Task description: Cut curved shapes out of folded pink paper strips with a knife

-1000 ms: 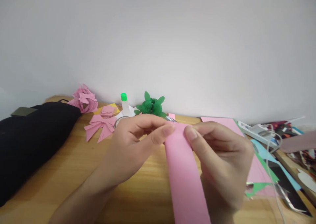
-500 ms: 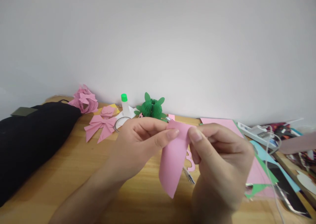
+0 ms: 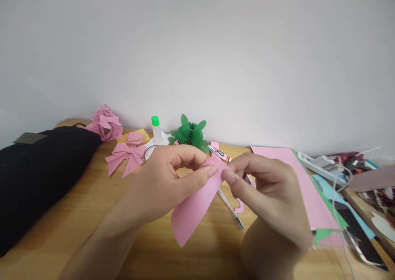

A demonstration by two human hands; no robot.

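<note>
A curved strip of pink paper hangs between my hands above the wooden table. My left hand pinches its upper left edge between thumb and fingers. At the upper right corner, the thumb and forefinger of my right hand are closed on the same paper. Just behind lies a glue tube with a dark label. Below the paper a slim pen-like tool rests on the table, beside a pink paper cutout partly covered by my right hand.
A green paper cactus, a green-capped glue stick and pink paper bows stand along the wall. A black bag lies left. Right are pink sheets, a power strip, a phone and a white cable.
The pink paper has swung so its lower end points further left. My right hand has shifted left and slightly down, and more of the glue tube and the pen-like tool shows.
</note>
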